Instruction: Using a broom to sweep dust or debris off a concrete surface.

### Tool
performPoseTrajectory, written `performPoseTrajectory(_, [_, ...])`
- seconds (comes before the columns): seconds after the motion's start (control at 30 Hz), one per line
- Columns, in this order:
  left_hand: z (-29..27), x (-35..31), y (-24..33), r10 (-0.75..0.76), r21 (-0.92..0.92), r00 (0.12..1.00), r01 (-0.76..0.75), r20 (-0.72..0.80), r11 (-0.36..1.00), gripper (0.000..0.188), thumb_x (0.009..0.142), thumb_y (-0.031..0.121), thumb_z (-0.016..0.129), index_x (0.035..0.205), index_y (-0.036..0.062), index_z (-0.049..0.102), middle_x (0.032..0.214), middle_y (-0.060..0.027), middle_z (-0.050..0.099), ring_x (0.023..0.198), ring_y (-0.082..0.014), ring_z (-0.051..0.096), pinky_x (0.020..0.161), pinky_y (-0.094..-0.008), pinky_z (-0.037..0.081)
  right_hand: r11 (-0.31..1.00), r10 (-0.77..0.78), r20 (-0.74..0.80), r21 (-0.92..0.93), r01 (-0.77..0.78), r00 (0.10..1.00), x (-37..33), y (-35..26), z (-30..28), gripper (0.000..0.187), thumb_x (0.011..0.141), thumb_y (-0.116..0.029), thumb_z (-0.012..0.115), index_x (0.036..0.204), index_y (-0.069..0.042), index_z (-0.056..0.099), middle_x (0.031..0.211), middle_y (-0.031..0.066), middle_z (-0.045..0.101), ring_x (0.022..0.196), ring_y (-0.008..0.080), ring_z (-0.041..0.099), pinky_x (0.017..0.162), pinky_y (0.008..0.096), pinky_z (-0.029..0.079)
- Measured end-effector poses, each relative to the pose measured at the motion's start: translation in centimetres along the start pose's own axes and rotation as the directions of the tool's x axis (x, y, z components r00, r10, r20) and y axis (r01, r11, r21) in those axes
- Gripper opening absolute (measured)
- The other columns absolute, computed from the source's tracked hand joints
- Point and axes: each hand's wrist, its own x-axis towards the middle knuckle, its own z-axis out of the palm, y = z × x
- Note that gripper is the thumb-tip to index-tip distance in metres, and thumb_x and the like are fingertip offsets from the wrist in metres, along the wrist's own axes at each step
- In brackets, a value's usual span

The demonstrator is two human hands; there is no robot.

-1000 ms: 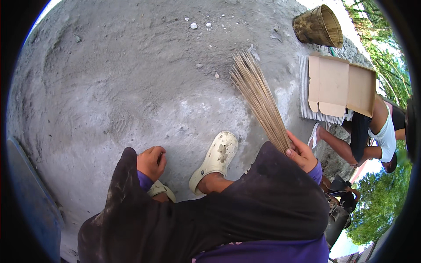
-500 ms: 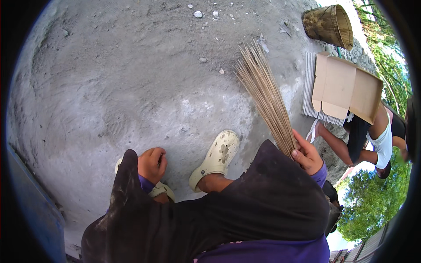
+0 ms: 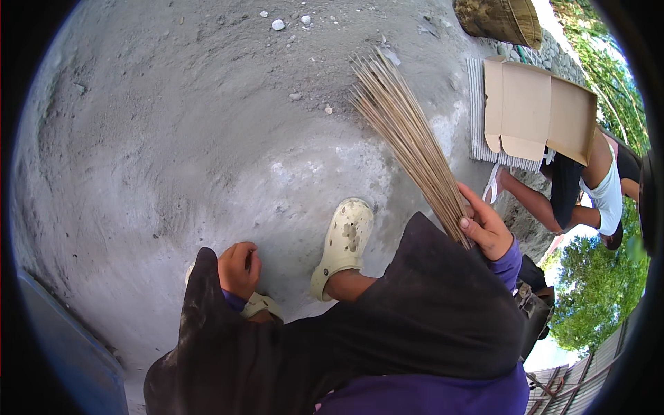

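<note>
My right hand [image 3: 486,225] grips the thin end of a stick broom [image 3: 408,138], a bundle of pale straw-coloured ribs whose splayed tips point up and away over the dusty concrete ground [image 3: 207,138]. My left hand [image 3: 240,268] is closed in a fist over a fold of my dark skirt near my knee. Both my feet wear cream clogs: one [image 3: 344,244] is planted forward between my hands, the other [image 3: 257,304] is mostly hidden under my left hand.
A flattened cardboard box [image 3: 536,111] lies on a corrugated sheet [image 3: 477,117] at the right. Beside it another person [image 3: 588,190] bends down. A woven basket [image 3: 501,19] stands at the top right. Small stones [image 3: 278,25] lie far ahead. A blue panel [image 3: 62,339] edges the lower left.
The broom's tips have swung a little to the right and farther from my feet. My left hand stays on the skirt. The view has shifted slightly.
</note>
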Motion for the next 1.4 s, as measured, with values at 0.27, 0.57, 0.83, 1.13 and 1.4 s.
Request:
performPoseTrajectory(0.27, [-7.6,5.1,4.6,0.165,0.244,0.9,-0.28,0.404,0.928,0.019,0.079,0.006,0.064,0.098,0.0074,0.06,0.079,-0.0092,0.061,0.067,-0.0217,0.063,0.059,-0.0323,0.051,0.986,0.122,0.077,-0.124,-0.112,0.99,-4.7,3.9,-1.2,0.093,0.079,-0.011,0.068,0.148,-0.007,0.005,0.101,0.0148,0.06,0.078,0.0135,0.059,0.068,0.0255,0.047])
performPoseTrajectory(0.57, [-7.7,11.6,25.5,0.521,0.369,0.519,-0.853,0.677,0.37,0.06,0.068,0.01,0.074,0.121,0.0063,0.046,0.114,-0.0134,0.05,0.102,-0.0319,0.054,0.085,-0.0383,0.047,0.98,-0.164,-0.53,0.007,0.198,0.832,-8.4,2.5,0.3,0.085,0.075,-0.008,0.067,0.143,0.002,0.017,0.086,0.0137,0.063,0.071,0.0131,0.061,0.066,0.0246,0.048])
performPoseTrajectory(0.83, [4.4,11.4,26.8,0.725,0.322,0.428,-0.901,0.539,0.291,0.1,0.061,0.027,0.082,0.14,0.0082,0.025,0.138,-0.0194,0.032,0.126,-0.039,0.036,0.103,-0.0454,0.034,0.85,-0.265,-0.549,-0.521,-0.076,0.792,-5.2,1.4,1.0,0.089,0.078,-0.041,0.069,0.142,0.003,0.025,0.115,0.0241,0.057,0.1,0.0334,0.059,0.089,0.0378,0.045])
performPoseTrajectory(1.13, [4.7,12.2,18.9,0.55,0.387,0.492,-0.871,0.675,0.304,0.09,0.069,0.024,0.077,0.141,0.009,0.025,0.139,-0.0178,0.032,0.128,-0.0375,0.035,0.101,-0.0454,0.035,0.936,-0.009,-0.196,-0.348,-0.061,0.981,0.8,22.9,9.8,0.083,0.071,-0.045,0.072,0.131,0.003,0.041,0.117,0.0263,0.057,0.107,0.0369,0.058,0.089,0.0394,0.046])
performPoseTrajectory(1.4, [6.1,11.1,18.7,0.649,0.181,0.338,-0.937,0.682,0.298,0.068,0.07,0.014,0.066,0.131,0.0053,0.04,0.131,-0.0165,0.04,0.121,-0.0353,0.041,0.097,-0.0441,0.039,0.929,-0.165,-0.511,-0.368,-0.041,0.844,-1.9,24.1,9.0,0.07,0.072,-0.036,0.073,0.127,-0.001,0.047,0.112,0.0224,0.06,0.101,0.0326,0.061,0.087,0.0378,0.046])
